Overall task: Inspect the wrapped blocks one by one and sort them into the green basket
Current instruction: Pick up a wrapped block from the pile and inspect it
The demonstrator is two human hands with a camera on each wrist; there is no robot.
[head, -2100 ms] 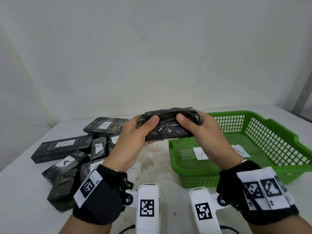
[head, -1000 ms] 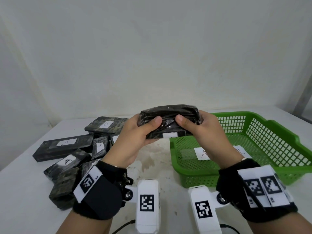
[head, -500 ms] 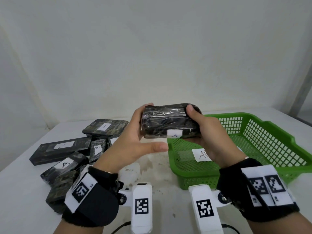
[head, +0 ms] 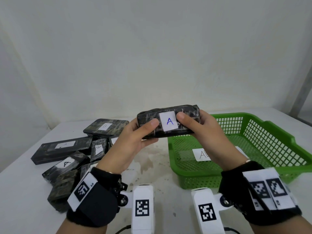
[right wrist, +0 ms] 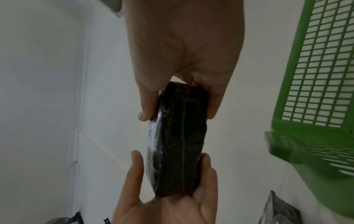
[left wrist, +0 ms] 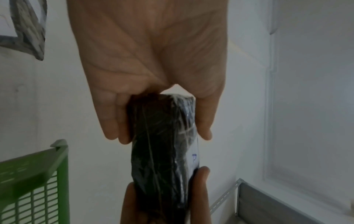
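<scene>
Black film-wrapped block (head: 168, 122) is held level above the table, gripped at one end by the left hand (head: 133, 141) and at the other by the right hand (head: 207, 132), its "A" label turned toward the head camera. Its long axis is laid left to right; the green basket (head: 273, 132) is found just beyond the right hand, which is judged nearer for the drop.

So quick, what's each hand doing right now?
Left hand: closed on the left end of the wrapped block labelled A, thumb on the front.
Right hand: closed on the same block's right end, thumb beside the label.
</scene>
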